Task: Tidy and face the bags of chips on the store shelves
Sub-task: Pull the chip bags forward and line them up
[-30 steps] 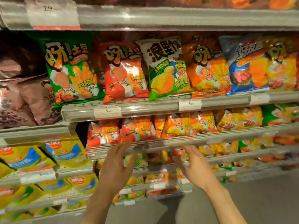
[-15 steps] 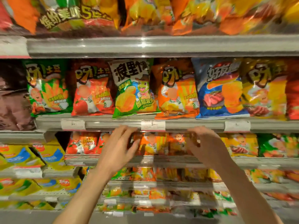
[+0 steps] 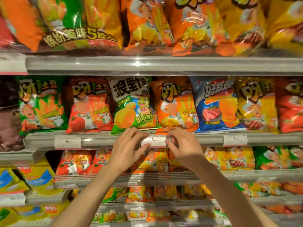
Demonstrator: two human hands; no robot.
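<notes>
Both hands have risen to the shelf edge (image 3: 105, 141): left hand (image 3: 129, 148) and right hand (image 3: 183, 146), fingers loosely curled and holding nothing, look poised to straighten the green frog bag (image 3: 133, 104) just above.

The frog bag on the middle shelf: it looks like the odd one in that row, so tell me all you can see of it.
The frog bag is glossy foil, white on top with big black characters, green below with a cartoon frog in a hat and yellow chips. It stands upright, tilted slightly, between a red bag and an orange bag, overlapping both. Its bottom edge overhangs the shelf rail. Neither hand plainly touches it.
</notes>
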